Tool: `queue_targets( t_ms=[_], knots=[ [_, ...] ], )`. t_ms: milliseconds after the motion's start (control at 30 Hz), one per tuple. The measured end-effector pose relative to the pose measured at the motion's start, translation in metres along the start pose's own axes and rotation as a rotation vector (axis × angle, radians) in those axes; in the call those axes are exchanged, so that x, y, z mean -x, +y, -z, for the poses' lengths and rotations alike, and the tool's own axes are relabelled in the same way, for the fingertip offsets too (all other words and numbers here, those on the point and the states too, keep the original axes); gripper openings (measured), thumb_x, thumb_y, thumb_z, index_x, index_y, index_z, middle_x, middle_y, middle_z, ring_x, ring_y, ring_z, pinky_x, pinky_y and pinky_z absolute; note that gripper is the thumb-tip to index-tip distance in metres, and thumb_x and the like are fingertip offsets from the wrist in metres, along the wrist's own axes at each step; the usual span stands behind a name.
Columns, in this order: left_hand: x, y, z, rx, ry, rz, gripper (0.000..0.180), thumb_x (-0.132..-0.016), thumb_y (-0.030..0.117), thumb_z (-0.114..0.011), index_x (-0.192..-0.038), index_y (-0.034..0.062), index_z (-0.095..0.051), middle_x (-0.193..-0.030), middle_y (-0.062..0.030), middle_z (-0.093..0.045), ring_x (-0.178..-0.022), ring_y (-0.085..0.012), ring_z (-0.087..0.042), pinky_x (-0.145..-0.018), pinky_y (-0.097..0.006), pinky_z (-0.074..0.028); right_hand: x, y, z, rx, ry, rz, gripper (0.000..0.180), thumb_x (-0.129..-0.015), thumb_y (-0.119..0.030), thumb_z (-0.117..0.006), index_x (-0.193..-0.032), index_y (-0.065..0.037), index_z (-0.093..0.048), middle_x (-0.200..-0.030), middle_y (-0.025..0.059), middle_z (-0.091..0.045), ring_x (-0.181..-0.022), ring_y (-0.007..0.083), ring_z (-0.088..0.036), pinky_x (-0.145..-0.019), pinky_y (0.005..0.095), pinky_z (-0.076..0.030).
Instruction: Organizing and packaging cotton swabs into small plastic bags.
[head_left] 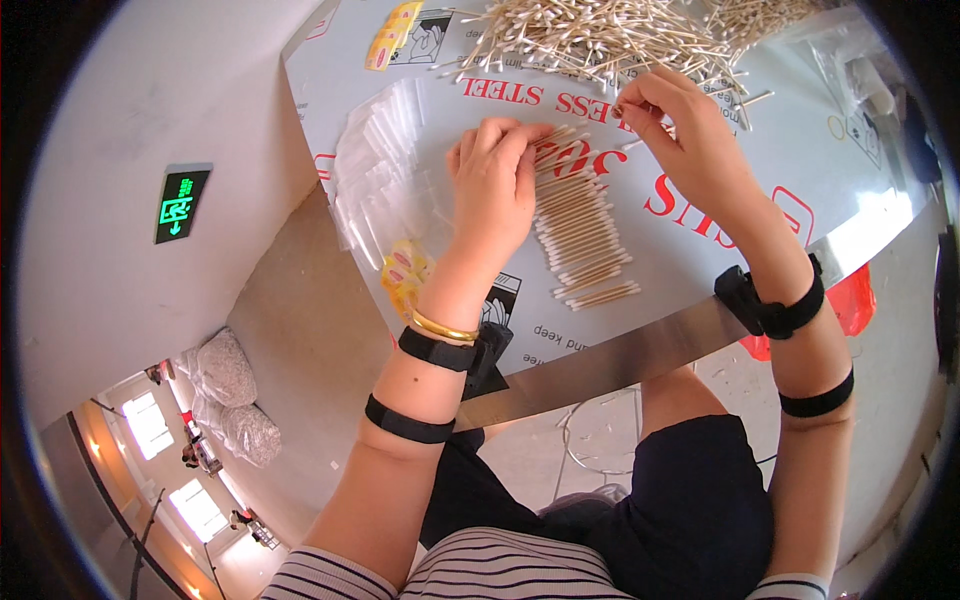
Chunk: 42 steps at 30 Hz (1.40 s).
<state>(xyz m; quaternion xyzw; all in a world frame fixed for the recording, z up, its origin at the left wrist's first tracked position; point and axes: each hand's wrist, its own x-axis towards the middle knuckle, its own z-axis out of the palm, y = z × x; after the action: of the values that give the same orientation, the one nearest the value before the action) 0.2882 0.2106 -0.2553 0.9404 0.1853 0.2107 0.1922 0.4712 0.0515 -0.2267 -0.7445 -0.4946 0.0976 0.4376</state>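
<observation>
My left hand (495,185) rests on the table with its fingers pressed on the top of a neat row of wooden cotton swabs (585,235) laid side by side. My right hand (685,130) hovers just right of it, pinching a few cotton swabs (625,108) between thumb and fingers. Beyond both hands lies a big loose heap of cotton swabs (600,35) at the far edge.
A stack of small clear plastic bags (385,165) lies left of my left hand. Yellow paper labels (405,272) sit near my left wrist, more yellow labels (392,35) at the far left. The steel table edge (620,355) runs above my knees. A red bag (850,305) hangs below right.
</observation>
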Motion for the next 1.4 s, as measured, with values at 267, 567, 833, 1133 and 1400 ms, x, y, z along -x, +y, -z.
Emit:
queue_targets(
  t_ms=[267, 567, 833, 1133, 1400],
  knots=[
    [0.01, 0.007, 0.008, 0.059, -0.005, -0.018, 0.033, -0.102, 0.017, -0.059, -0.133, 0.0068, -0.064, -0.134, -0.0113, -0.06, -0.126, -0.0346, -0.054, -0.112, -0.049, -0.035, 0.021, -0.005, -0.009, 0.084, -0.034, 0.075, 0.024, -0.1, -0.015, -0.063, -0.119, -0.002, -0.068, -0.115, 0.0148, -0.067, -0.112, 0.0332, -0.062, -0.098, 0.0433, -0.05],
    [0.057, 0.009, 0.01, -0.266, -0.172, 0.178, 0.089, -0.108, 0.057, -0.038, -0.164, -0.0073, -0.012, -0.171, -0.0303, -0.01, -0.16, -0.0446, -0.002, -0.127, -0.06, 0.001, 0.048, -0.007, -0.032, 0.682, -0.233, 0.12, 0.091, -0.101, -0.067, -0.045, -0.159, 0.003, -0.036, -0.168, 0.014, -0.033, -0.158, 0.027, -0.026, -0.13, 0.0486, -0.017],
    [0.056, 0.018, 0.003, -0.259, -0.248, 0.179, 0.096, -0.107, 0.065, -0.03, -0.161, -0.0133, -0.015, -0.17, -0.0315, -0.012, -0.161, -0.041, -0.003, -0.126, -0.06, 0.006, 0.046, -0.014, -0.042, 0.724, -0.248, 0.095, 0.098, -0.098, -0.072, -0.044, -0.161, 0.003, -0.033, -0.169, 0.0143, -0.031, -0.158, 0.0262, -0.025, -0.13, 0.0486, -0.015],
    [0.055, 0.022, -0.004, -0.254, -0.241, 0.172, 0.094, -0.108, 0.063, -0.027, -0.162, -0.0121, -0.011, -0.171, -0.0315, -0.01, -0.161, -0.0412, -0.003, -0.126, -0.06, 0.006, 0.044, -0.019, -0.047, 0.701, -0.301, 0.074, 0.097, -0.098, -0.065, -0.052, -0.162, 0.004, -0.028, -0.171, 0.0154, -0.025, -0.16, 0.029, -0.02, -0.131, 0.0484, -0.012],
    [0.049, 0.028, 0.001, -0.119, -0.12, 0.159, 0.092, -0.107, 0.065, -0.028, -0.164, -0.0058, -0.012, -0.171, -0.0284, -0.013, -0.161, -0.0415, -0.007, -0.126, -0.06, 0.004, 0.044, -0.015, -0.035, 0.645, -0.183, 0.078, 0.087, -0.1, -0.061, -0.054, -0.157, 0.004, -0.038, -0.165, 0.0178, -0.036, -0.156, 0.0293, -0.029, -0.13, 0.0493, -0.017]
  ],
)
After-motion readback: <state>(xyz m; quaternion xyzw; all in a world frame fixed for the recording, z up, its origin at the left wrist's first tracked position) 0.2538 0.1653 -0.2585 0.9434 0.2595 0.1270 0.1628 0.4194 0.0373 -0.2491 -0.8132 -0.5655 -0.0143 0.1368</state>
